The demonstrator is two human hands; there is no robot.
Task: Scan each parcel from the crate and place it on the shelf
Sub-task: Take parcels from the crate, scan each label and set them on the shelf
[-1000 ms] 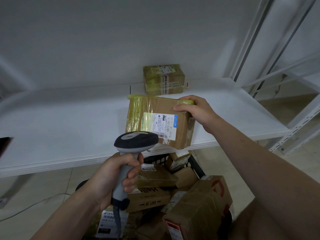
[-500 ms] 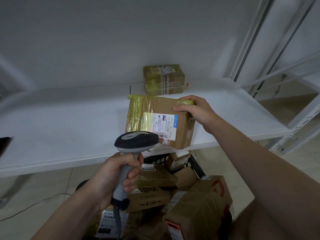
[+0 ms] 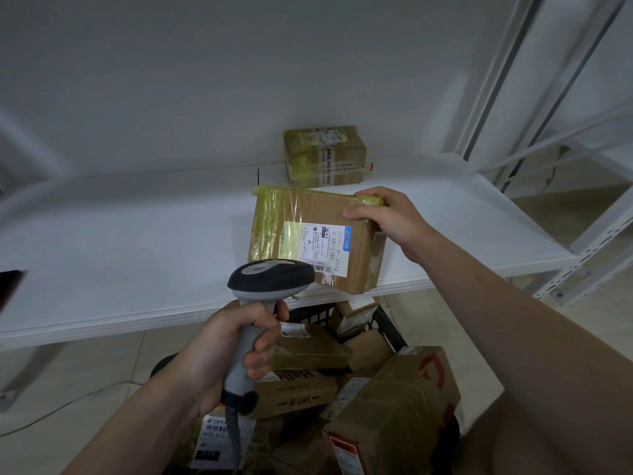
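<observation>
Parcel (image 3: 318, 238) in brown cardboard, with yellowish tape and a white label facing up, is sitting at the front edge of the white shelf (image 3: 137, 241), a little right of the shelf's middle, its near corner reaching just past that edge; whether it is lying flat on the shelf I cannot tell. At the shelf's left end, a dark object (image 3: 10, 286), too cropped to identify, is poking in by the front edge, and a thin cable (image 3: 68, 402) is trailing over the floor below the shelf. Below the shelf's front edge, near its middle, the left hand (image 3: 222, 351) is clenching its fingers around the grey handle of the scanner (image 3: 263, 286), whose dark head is hovering just in front of the parcel's label. At the back of the shelf, a smaller taped box (image 3: 325, 156) is standing against the wall. Right of the label, the right hand (image 3: 387, 214) is grasping the parcel's far right corner, fingers curled over it. Under the shelf's front edge, the black crate (image 3: 388, 325) is holding a jumble of other boxes (image 3: 394, 416). At the shelf's right end, a white slotted upright (image 3: 596, 245) is rising.
</observation>
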